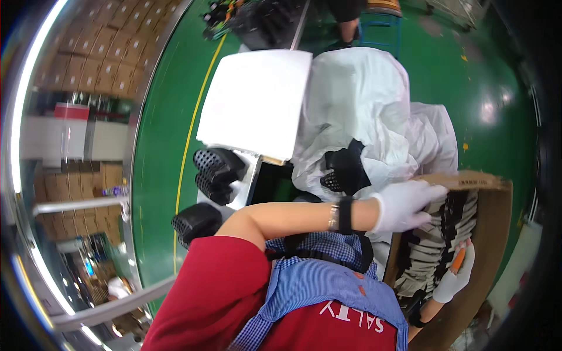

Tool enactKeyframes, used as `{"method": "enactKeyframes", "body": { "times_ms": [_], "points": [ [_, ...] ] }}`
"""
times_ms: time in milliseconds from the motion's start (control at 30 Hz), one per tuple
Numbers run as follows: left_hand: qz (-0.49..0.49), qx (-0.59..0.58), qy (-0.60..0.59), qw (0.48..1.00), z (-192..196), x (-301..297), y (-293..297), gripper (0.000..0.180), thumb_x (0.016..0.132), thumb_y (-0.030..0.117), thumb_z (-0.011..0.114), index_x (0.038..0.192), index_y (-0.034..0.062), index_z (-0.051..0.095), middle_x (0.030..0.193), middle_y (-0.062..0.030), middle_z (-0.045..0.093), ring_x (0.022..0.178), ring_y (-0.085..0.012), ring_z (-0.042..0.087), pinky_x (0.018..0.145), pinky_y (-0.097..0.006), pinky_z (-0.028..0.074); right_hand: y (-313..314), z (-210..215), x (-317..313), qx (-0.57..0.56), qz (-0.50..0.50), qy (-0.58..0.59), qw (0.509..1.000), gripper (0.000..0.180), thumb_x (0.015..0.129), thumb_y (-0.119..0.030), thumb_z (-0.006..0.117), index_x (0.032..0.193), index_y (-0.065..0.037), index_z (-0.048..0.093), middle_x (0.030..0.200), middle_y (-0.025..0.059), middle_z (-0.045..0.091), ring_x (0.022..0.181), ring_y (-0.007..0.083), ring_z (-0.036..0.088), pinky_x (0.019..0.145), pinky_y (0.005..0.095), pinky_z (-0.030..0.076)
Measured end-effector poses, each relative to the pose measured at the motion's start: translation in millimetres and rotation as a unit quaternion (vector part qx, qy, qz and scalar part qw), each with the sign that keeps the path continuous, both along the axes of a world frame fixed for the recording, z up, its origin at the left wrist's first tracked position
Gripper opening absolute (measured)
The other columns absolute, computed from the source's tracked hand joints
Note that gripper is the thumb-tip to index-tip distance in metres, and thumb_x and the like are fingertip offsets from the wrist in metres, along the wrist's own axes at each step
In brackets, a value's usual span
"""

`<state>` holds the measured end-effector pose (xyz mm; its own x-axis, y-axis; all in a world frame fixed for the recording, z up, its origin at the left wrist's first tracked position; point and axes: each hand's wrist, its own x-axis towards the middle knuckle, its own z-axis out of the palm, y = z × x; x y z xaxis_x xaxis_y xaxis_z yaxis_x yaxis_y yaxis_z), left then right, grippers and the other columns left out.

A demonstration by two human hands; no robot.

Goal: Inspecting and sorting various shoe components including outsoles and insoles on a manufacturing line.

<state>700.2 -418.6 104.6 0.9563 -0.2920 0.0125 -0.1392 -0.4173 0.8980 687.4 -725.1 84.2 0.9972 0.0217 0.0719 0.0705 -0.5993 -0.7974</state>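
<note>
My left hand (407, 206), in a white glove, reaches across to the near left corner of an open cardboard box (489, 245). Its fingers are spread beside the box flap (462, 180), above the contents. Inside the box lie rows of stacked white and black flat pieces (424, 257). My right hand (456, 275), also white-gloved, is at the box's right side, closed around a slim orange tool (458, 261). Which kind of tool it is cannot be made out.
Large white sacks (366, 88) stand ahead, with a black perforated piece (345, 169) on one. A white board (254, 102) lies to their left, near several black perforated shoe-like pieces (216, 169). Behind are a blue-legged stool (380, 26) and another person's leg (348, 29).
</note>
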Motion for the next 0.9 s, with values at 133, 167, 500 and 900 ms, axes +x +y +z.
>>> {"method": "enactKeyframes", "body": {
  "times_ms": [133, 167, 500, 900],
  "points": [
    [0.132, -0.002, 0.003, 0.991, -3, -65, 87, 0.051, 0.087, 0.021, 0.056, 0.135, 0.0067, 0.045, 0.111, -0.0183, 0.056, 0.100, -0.0336, 0.059, 0.089, -0.039, 0.048, 83, 40, 13, 0.068, 0.071, 0.007, 0.995, 0.041, 0.086, 0.012, 0.043, 0.127, 0.011, 0.049, 0.129, 0.0183, 0.054, 0.109, 0.0263, 0.058, 0.100, 0.0364, 0.045],
    [0.152, 0.014, 0.074, 0.986, -4, -88, 106, 0.050, 0.089, 0.022, 0.056, 0.135, 0.0067, 0.046, 0.108, -0.0160, 0.057, 0.098, -0.0315, 0.060, 0.087, -0.038, 0.049, 106, 49, 11, 0.066, 0.065, 0.040, 0.995, 0.041, 0.087, 0.011, 0.042, 0.127, 0.011, 0.049, 0.128, 0.0187, 0.054, 0.110, 0.0267, 0.058, 0.100, 0.0366, 0.044],
    [0.360, -0.033, 0.105, 0.927, -4, -253, 208, 0.048, 0.088, 0.023, 0.059, 0.133, 0.0090, 0.050, 0.098, -0.0148, 0.058, 0.093, -0.0293, 0.060, 0.084, -0.037, 0.049, 433, -22, -41, -0.029, 0.575, -0.142, 0.805, 0.026, 0.077, -0.003, 0.068, 0.103, -0.006, 0.069, 0.096, 0.0128, 0.067, 0.089, 0.0292, 0.064, 0.081, 0.0367, 0.050],
    [0.549, -0.105, 0.108, 0.822, -13, -390, 265, 0.044, 0.088, 0.012, 0.060, 0.131, 0.0058, 0.052, 0.099, -0.0111, 0.061, 0.086, -0.0195, 0.064, 0.080, -0.030, 0.052, 537, -135, -60, -0.039, 0.585, -0.220, 0.779, 0.025, 0.072, -0.013, 0.077, 0.092, -0.013, 0.062, 0.095, 0.0048, 0.062, 0.092, 0.0269, 0.056, 0.082, 0.0382, 0.045]
  ]
}}
